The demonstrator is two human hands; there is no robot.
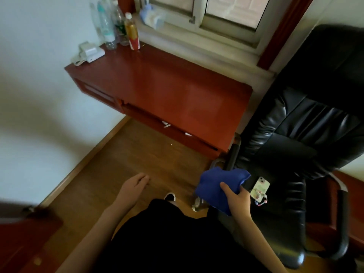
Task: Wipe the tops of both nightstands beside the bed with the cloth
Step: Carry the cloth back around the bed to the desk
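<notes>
With the cloth (218, 186) bunched in our right hand (237, 197) beside the chair (305, 125) and our left hand (134, 186) loose and empty, we should flatten it, then sweep the red top (167, 85), likely a nightstand, skirting the bottles (118, 26).

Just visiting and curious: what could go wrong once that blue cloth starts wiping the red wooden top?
The tall plastic bottles stand crowded at the far corner of the red-brown wooden top; a sweep of the blue cloth in the right hand could topple them. The white telephone sits near the left edge and might get pushed off.
</notes>
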